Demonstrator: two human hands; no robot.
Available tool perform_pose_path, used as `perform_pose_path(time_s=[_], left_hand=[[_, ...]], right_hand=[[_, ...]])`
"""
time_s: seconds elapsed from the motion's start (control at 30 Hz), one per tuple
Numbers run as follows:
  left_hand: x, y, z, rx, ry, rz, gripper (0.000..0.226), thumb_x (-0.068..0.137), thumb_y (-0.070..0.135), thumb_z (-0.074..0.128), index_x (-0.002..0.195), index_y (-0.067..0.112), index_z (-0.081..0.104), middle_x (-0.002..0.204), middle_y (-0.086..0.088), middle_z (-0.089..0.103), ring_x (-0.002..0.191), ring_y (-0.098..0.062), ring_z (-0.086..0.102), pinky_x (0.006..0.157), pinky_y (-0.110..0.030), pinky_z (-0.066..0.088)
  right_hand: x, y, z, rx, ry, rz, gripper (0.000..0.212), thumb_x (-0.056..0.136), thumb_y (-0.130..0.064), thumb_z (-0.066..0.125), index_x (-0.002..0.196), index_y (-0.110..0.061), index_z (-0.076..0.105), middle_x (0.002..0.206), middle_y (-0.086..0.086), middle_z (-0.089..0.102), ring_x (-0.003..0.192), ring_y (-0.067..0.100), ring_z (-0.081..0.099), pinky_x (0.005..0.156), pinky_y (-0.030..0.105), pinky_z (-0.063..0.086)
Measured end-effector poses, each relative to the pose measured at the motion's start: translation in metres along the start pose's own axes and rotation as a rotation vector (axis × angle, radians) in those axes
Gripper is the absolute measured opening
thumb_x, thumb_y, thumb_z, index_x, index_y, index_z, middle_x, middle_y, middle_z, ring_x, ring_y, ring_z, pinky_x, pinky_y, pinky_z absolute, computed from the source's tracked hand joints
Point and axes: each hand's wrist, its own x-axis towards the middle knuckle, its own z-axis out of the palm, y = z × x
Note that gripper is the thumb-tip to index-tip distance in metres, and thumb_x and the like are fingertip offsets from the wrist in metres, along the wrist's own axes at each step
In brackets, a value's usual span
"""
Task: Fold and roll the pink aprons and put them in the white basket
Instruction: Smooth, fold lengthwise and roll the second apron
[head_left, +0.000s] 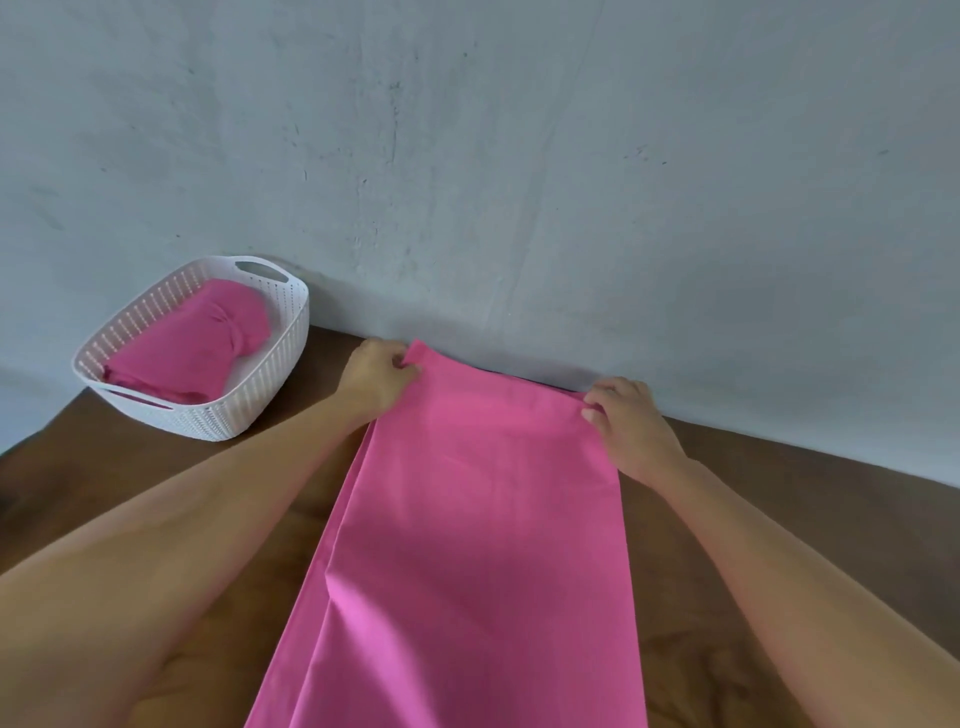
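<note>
A pink apron (467, 545) lies folded into a long strip on the brown wooden table (218, 499), running from the near edge to the wall. My left hand (376, 376) pinches the strip's far left corner. My right hand (631, 423) pinches its far right corner. A white basket (260, 384) stands at the table's back left. Inside it lies another pink apron (192, 348), folded and rolled.
A pale grey-blue wall (519, 156) rises directly behind the table's far edge, close to both hands. Bare wood shows between the basket and the strip and to the right of my right forearm.
</note>
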Motion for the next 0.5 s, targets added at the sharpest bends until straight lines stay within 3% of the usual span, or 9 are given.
perform_pose_path(time_s=[0.1,0.27,0.37,0.5], left_hand=[[0.008,0.001,0.005,0.038,0.039,0.002,0.034,0.083,0.01,0.068,0.061,-0.004,0.046,0.058,-0.011,0.044,0.056,-0.017,0.036,0.054,-0.028,0.03],[0.018,0.005,0.005,0.079,0.019,-0.009,0.046,0.085,0.013,0.074,0.054,0.008,0.041,0.058,-0.011,0.043,0.055,-0.02,0.037,0.051,-0.027,0.029],[0.025,0.005,0.005,0.043,0.003,-0.117,0.032,0.084,0.014,0.075,0.066,-0.008,0.062,0.065,-0.014,0.057,0.061,-0.018,0.049,0.057,-0.027,0.04],[0.03,0.007,0.003,-0.005,-0.025,-0.159,0.023,0.081,0.017,0.084,0.08,-0.004,0.074,0.085,-0.014,0.074,0.077,-0.02,0.063,0.077,-0.033,0.056]], right_hand=[[0.002,-0.003,0.0,0.047,0.006,-0.02,0.023,0.107,-0.026,0.044,0.118,-0.015,0.062,0.131,0.002,0.049,0.126,0.02,0.037,0.1,0.034,0.041],[0.005,0.007,0.005,0.065,-0.039,0.009,0.024,0.105,-0.02,0.05,0.126,-0.016,0.059,0.14,0.001,0.046,0.132,0.018,0.036,0.103,0.035,0.044],[0.01,0.013,0.006,0.058,-0.056,0.065,0.027,0.101,-0.008,0.054,0.124,-0.019,0.062,0.142,-0.001,0.045,0.131,0.016,0.041,0.1,0.031,0.043],[0.013,0.011,0.006,-0.001,-0.066,0.114,0.03,0.1,-0.009,0.056,0.128,-0.018,0.06,0.134,0.0,0.049,0.12,0.018,0.048,0.094,0.033,0.048]])
